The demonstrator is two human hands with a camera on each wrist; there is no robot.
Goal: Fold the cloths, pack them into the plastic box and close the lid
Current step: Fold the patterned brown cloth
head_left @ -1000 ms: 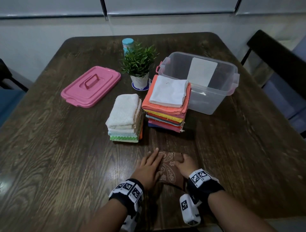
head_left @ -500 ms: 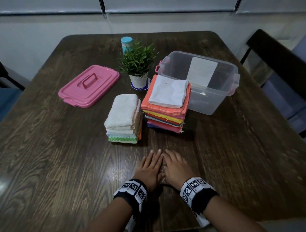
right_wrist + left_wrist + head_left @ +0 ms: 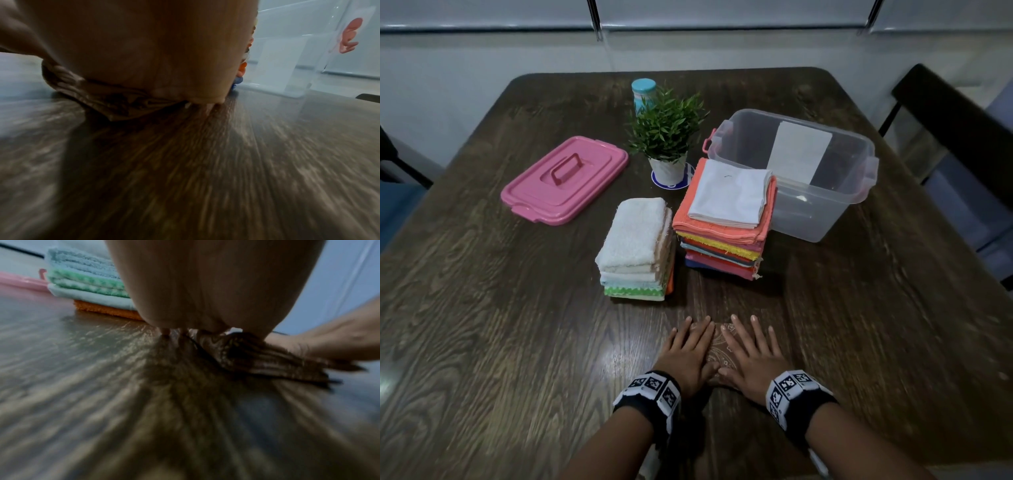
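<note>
A folded brown patterned cloth [image 3: 717, 349] lies near the table's front edge, mostly hidden under my two hands. My left hand [image 3: 690, 349] and right hand [image 3: 751, 349] press flat on it side by side, fingers straight. In the wrist views its folded edge [image 3: 257, 356] [image 3: 115, 104] shows under each palm. Behind it stand a pile of pale folded towels [image 3: 635, 246] and a taller pile of coloured cloths [image 3: 726, 219] with a white one on top. The clear plastic box [image 3: 822, 202] stands open at the back right. Its pink lid [image 3: 565, 180] lies at the back left.
A small potted plant [image 3: 667, 137] on a blue coaster and a teal-capped bottle [image 3: 643, 90] stand behind the piles. A dark chair [image 3: 955, 126] is at the table's right side. Bare wooden table [image 3: 482, 325] stretches to the left and right of my hands.
My right hand let go of the cloth's edge and came down flat beside the left. Both hands have since spread slightly apart over the folded cloth.
</note>
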